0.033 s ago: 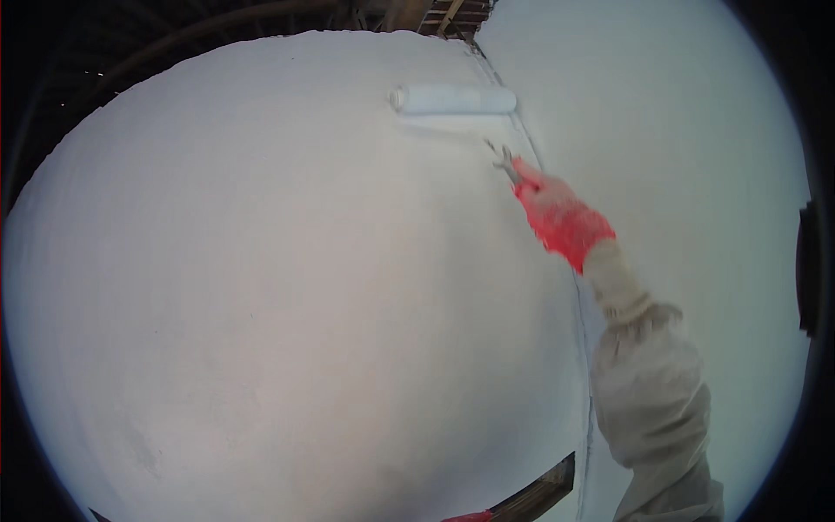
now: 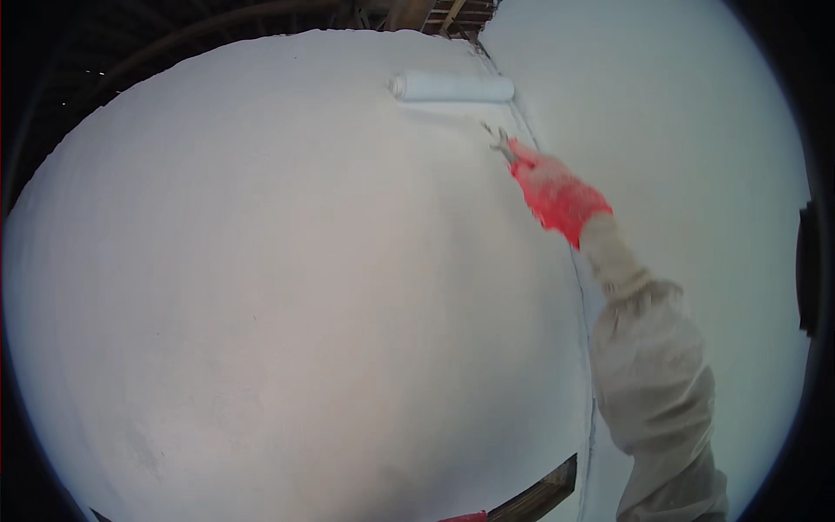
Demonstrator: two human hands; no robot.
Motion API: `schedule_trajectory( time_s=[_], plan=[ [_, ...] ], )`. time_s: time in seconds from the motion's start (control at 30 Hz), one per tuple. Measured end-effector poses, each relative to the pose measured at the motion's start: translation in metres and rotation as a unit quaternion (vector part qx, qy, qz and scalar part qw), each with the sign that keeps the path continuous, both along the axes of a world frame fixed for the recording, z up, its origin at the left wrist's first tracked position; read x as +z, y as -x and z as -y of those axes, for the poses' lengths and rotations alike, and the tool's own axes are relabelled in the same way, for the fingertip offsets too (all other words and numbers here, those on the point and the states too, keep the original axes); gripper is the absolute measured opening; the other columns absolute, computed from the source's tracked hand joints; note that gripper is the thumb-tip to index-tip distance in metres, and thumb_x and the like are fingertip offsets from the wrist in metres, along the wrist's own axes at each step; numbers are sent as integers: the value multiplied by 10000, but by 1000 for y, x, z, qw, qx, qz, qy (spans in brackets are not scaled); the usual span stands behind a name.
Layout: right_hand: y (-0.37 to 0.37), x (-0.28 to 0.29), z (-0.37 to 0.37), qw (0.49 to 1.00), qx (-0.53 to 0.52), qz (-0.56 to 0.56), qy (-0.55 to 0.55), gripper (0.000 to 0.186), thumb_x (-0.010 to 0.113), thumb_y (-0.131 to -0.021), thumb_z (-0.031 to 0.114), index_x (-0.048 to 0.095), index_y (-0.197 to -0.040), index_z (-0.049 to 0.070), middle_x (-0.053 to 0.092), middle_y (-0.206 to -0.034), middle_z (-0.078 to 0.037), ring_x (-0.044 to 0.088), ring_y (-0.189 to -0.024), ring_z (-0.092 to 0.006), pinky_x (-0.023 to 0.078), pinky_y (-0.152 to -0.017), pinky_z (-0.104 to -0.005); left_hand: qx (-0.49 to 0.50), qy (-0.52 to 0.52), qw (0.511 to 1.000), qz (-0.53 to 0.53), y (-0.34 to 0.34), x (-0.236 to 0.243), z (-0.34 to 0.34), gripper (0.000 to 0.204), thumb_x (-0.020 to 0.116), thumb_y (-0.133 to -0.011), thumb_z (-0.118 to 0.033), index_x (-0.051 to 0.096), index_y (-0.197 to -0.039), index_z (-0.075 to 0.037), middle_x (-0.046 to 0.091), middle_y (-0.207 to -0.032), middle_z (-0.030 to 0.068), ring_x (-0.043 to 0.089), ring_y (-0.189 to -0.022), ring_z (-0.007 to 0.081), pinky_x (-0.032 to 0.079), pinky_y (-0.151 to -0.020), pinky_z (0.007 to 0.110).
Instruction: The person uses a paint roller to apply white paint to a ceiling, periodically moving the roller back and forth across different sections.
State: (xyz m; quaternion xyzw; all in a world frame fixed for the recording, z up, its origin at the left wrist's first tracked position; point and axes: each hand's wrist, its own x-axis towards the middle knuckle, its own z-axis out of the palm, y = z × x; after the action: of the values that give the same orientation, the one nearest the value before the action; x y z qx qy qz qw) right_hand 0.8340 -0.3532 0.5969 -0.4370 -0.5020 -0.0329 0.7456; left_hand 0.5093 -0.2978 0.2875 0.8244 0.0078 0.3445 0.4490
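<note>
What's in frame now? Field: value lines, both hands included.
right hand: red-gloved, closed on the handle of the paint roller
left hand: can't confirm; red strip at lower edge may be its glove
roller pose: white cover roughly level, high up over the white front wall, near the corner; contact unclear
right side: pale side wall
top: roof timbers
bottom: dark wooden frame

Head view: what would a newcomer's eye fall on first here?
Probably the red-gloved right hand, right of centre, the brightest colour against the pale wall filling most of the view. Next, the white paint roller it holds, high up near the corner where two walls meet. Then the dark wooden roof beams along the top edge.
</note>
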Motion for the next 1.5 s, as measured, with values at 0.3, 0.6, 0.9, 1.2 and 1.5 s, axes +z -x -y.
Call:
schedule_trajectory(
  time_s=[0.3,0.6,0.9,1.2,1.5],
  plan=[
    [3,194,-12,999,-3,26,-19,319,481,-952,388,577,-1034,95,471,-630,-2,434,-451,-110,353,-402,-279,144,-62,983,98,31,33,-1,325,468,-961,-104,513,-1248,41,576,-1182,155,595,-1033,236,475,-877,326],
    [11,220,-38,998,-33,-6,-55,318,478,-955,378,563,-1067,92,479,-636,-4,439,-463,-109,356,-408,-276,212,-13,971,110,36,16,24,292,478,-969,-110,546,-1214,34,592,-1132,143,607,-992,216,480,-858,309],
    [19,112,4,986,12,12,-164,336,465,-963,364,529,-1126,77,491,-654,-8,451,-491,-106,361,-420,-269,149,-78,983,79,20,13,26,294,491,-968,-130,547,-1207,31,595,-1115,134,603,-984,204,474,-837,289],
    [33,-162,95,887,424,-47,-177,454,339,-1004,443,476,-1182,49,419,-606,22,375,-425,-76,327,-351,-222,-2,4,1000,22,-47,-12,29,388,505,-964,-208,477,-1280,15,559,-1212,149,567,-1094,232,444,-934,337],
    [109,-469,132,686,664,-293,-41,557,483,-930,484,464,-1153,-26,409,-575,3,353,-363,-72,321,-332,-238,-194,130,971,-53,-138,-49,83,428,453,-991,-218,390,-1356,-5,559,-1212,133,589,-1057,197,478,-889,299]
  ],
)
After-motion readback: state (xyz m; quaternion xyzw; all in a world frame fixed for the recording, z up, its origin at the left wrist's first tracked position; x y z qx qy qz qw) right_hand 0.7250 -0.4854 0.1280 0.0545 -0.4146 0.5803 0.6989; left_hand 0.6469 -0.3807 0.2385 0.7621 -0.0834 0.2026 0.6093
